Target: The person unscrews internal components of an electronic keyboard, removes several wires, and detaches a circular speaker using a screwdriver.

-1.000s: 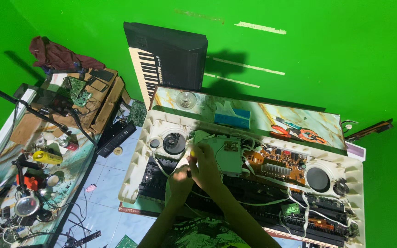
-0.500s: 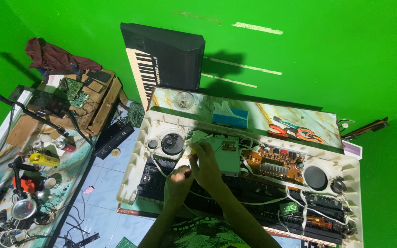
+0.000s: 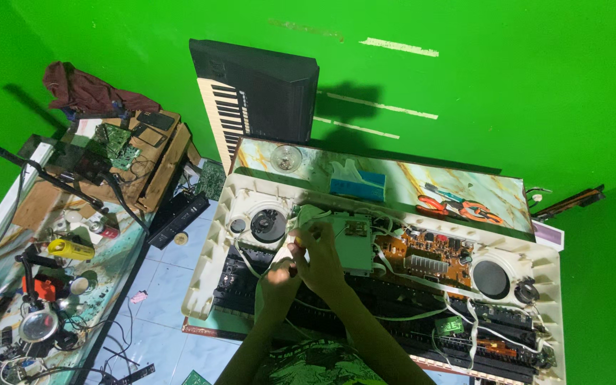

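Note:
An opened cream electronic keyboard casing (image 3: pixel 208 285) lies on the marbled table, its insides showing. My right hand (image 3: pixel 320 253) rests at the left edge of a pale green board (image 3: pixel 356 242), fingers pinched on a white wire there. My left hand (image 3: pixel 277 276) is curled just below and left of it, touching the right hand; whether it holds anything is hidden. An orange circuit board (image 3: pixel 429 258) sits right of the green one. Round black speakers sit at the left (image 3: pixel 269 224) and right (image 3: pixel 492 278) ends of the casing.
A blue tissue box (image 3: pixel 356 187) and orange-handled pliers (image 3: pixel 458 207) lie on the table behind the casing. A black keyboard (image 3: pixel 258 93) leans on the green wall. The left workbench (image 3: pixel 8 214) holds boards, a yellow tool (image 3: pixel 70 249), a magnifier (image 3: pixel 37 324) and cables.
Both hands stay at the green board's left edge, with only small finger shifts. The view has drifted slightly.

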